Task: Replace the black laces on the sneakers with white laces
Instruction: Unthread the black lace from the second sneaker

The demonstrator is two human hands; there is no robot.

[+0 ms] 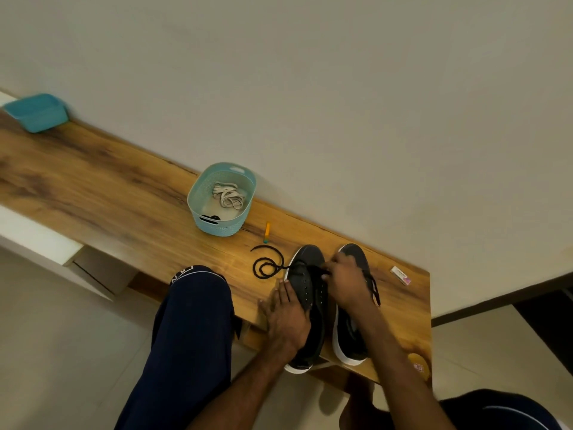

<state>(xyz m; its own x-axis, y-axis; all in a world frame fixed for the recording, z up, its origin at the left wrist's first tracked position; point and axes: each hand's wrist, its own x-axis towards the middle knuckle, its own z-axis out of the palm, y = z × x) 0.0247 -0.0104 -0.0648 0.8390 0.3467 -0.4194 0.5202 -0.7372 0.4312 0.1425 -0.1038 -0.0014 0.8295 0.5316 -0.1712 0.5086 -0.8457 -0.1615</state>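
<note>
The flat left hand (286, 318) steadies the sneaker (307, 259) under it. The right hand (347, 280) pinches the black lace (268, 268); it should pull gently.

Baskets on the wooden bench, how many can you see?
2. One light blue basket, holding white laces, stands near the middle of the bench; a darker blue basket sits at its far left end.

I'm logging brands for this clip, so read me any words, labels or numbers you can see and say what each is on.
Nothing here is legible.
White lettering on the trouser knee: cut off and blurred.
Print on the small white and pink packet on the bench: too small to read.
Pink sticker at the bench's near right end: blurred.
</note>
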